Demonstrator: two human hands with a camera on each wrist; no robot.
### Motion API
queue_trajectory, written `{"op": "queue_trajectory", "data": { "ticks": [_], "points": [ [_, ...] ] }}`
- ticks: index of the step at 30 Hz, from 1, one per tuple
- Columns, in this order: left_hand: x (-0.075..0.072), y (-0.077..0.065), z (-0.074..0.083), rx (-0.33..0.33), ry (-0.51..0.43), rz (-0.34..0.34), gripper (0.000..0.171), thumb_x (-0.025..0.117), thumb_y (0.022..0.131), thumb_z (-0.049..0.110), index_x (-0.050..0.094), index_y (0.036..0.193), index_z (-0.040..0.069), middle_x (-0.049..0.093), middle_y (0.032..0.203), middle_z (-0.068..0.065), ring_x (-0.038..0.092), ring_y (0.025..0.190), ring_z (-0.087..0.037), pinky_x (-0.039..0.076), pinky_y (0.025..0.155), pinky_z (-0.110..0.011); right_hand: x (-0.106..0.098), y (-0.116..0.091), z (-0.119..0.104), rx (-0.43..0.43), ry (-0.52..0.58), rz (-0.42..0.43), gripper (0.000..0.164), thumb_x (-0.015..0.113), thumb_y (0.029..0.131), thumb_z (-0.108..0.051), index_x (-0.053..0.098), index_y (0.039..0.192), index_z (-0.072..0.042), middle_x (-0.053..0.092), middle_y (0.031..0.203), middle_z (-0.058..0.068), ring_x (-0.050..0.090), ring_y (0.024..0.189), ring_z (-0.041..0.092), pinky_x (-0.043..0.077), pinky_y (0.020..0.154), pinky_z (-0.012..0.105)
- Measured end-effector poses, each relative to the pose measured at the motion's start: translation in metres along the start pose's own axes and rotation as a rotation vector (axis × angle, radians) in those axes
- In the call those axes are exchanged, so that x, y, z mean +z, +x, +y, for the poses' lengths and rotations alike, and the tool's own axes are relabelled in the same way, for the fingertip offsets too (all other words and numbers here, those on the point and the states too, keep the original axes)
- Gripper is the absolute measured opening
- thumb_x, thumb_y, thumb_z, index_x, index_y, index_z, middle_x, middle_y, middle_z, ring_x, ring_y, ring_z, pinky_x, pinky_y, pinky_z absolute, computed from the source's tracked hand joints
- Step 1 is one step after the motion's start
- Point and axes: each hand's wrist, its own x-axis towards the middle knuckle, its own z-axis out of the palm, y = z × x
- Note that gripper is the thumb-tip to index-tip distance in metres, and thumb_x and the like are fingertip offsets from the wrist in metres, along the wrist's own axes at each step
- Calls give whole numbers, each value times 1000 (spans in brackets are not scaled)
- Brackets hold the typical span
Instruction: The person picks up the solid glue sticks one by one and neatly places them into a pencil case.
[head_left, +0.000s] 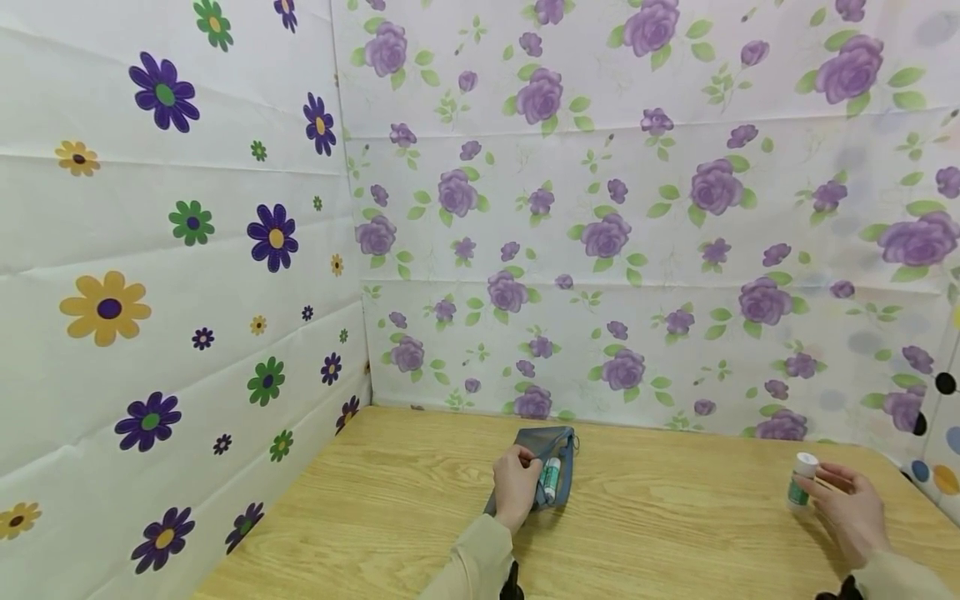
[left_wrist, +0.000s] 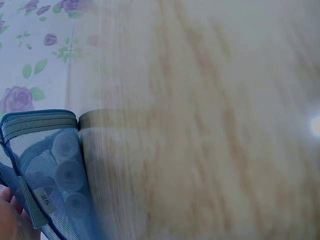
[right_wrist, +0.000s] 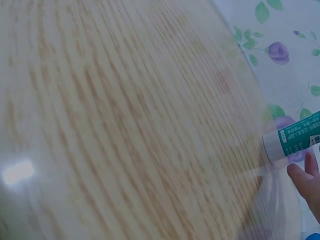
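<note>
Left of centre on the table is a blue mesh zipper pouch point(head_left: 534, 437). My left hand point(head_left: 516, 487) pinches its edge, and one white-and-green glue stick point(head_left: 552, 477) shows at the opening. In the left wrist view, several round tube ends show through the mesh of the pouch point(left_wrist: 50, 170), beside the fingers point(left_wrist: 15, 215). Far to the right, my right hand point(head_left: 851, 508) holds another white glue stick with a green label point(head_left: 799, 493) between thumb and fingers. It is upright, its base at or just above the table. The right wrist view shows this glue stick point(right_wrist: 300, 137) near its fingertips point(right_wrist: 298, 175).
The wood-grain table point(head_left: 660, 517) stretches between the two hands. A flowered sheet point(head_left: 570, 350) hangs along its back edge, another sheet with daisies point(head_left: 210, 367) on the left, and a dotted one point(head_left: 943, 479) at the right.
</note>
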Motion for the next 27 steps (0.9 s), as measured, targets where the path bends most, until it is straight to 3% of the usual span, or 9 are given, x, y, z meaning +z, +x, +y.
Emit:
{"op": "queue_trajectory", "data": {
  "ticks": [6,15,27],
  "points": [
    [-1,-1,0,-2,-6,-2,10,62,80,-1,59,75,7,48,62,4,43,49,-9,38,46,-26,2,5,2,14,-48,-6,48,73,74,-39,39,107,-30,40,108,-1,42,79,-2,45,62,21],
    [-1,-2,1,-3,-26,-20,9,61,82,0,59,77,6,48,62,4,43,48,-8,38,45,-26,5,12,2,39,-80,16,53,73,72,-42,38,109,-30,37,115,9,41,93,17,46,62,23],
    [-2,-2,3,-2,-26,-20,9,60,83,0,58,77,7,48,63,4,42,48,-8,37,44,-26,11,9,5,-5,-64,34,48,70,78,-34,39,114,-29,38,115,12,42,74,-4,47,66,24]
  ]
}}
